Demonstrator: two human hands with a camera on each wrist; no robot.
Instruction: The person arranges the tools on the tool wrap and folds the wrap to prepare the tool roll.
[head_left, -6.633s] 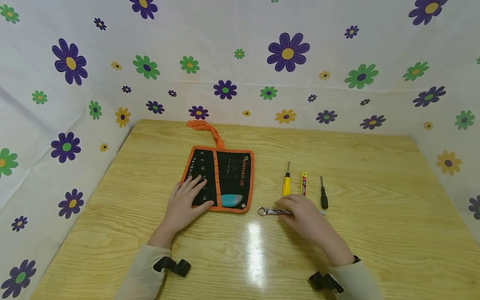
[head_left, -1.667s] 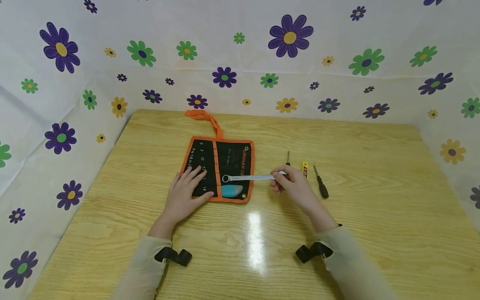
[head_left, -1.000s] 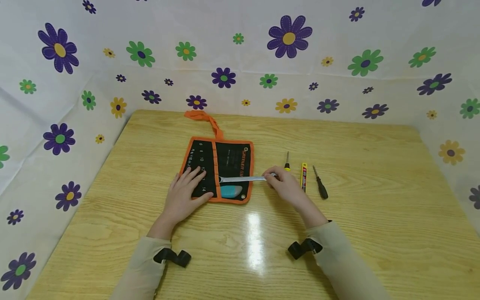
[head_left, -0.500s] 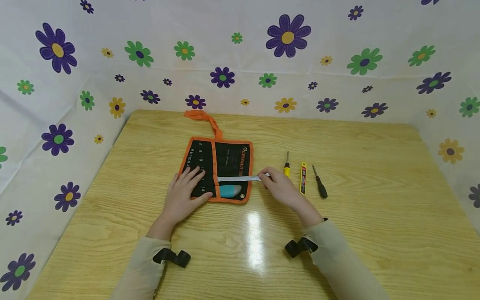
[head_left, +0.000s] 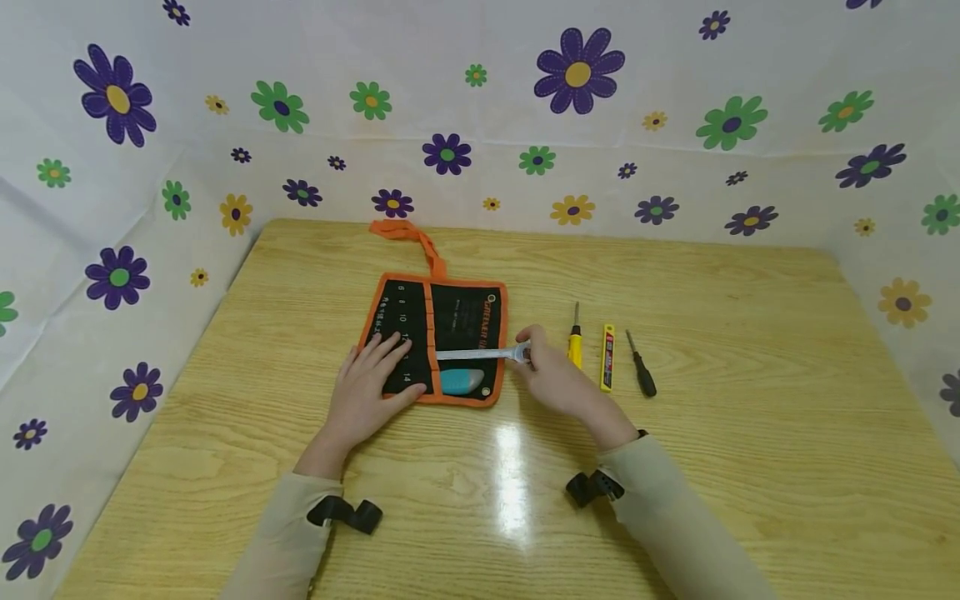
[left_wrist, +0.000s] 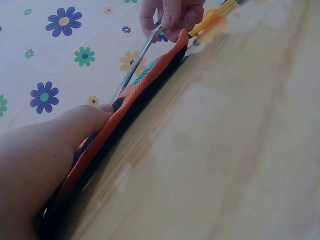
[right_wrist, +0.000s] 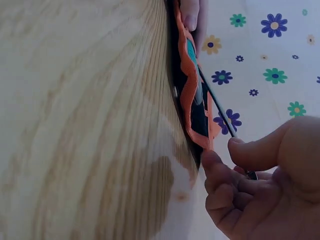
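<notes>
A black tool pouch [head_left: 459, 321] with orange edging lies unfolded on the table. My left hand [head_left: 367, 379] rests spread on its numbered left part, fingers nearly straight. A silver combination wrench [head_left: 480, 354] lies across the pouch, its left end hidden inside a pocket above a teal-and-grey handle [head_left: 460, 382]. Thumb and fingers of my right hand [head_left: 551, 375] pinch the wrench's open end. In the right wrist view the wrench [right_wrist: 217, 102] slants up from that pinch, and the left thumb presses the pouch's edge in the left wrist view.
Right of the pouch lie a yellow screwdriver [head_left: 574, 346], a slim yellow case [head_left: 607, 358] and a black-handled screwdriver [head_left: 642, 371]. An orange strap [head_left: 412, 237] trails behind the pouch. Flower-printed cloth [head_left: 510, 108] surrounds the wooden table [head_left: 450, 475].
My right hand has lifted the wrench from the table and slid its ring end leftward into the pocket. The black-handled screwdriver lies at a new slant. My left hand stays on the pouch.
</notes>
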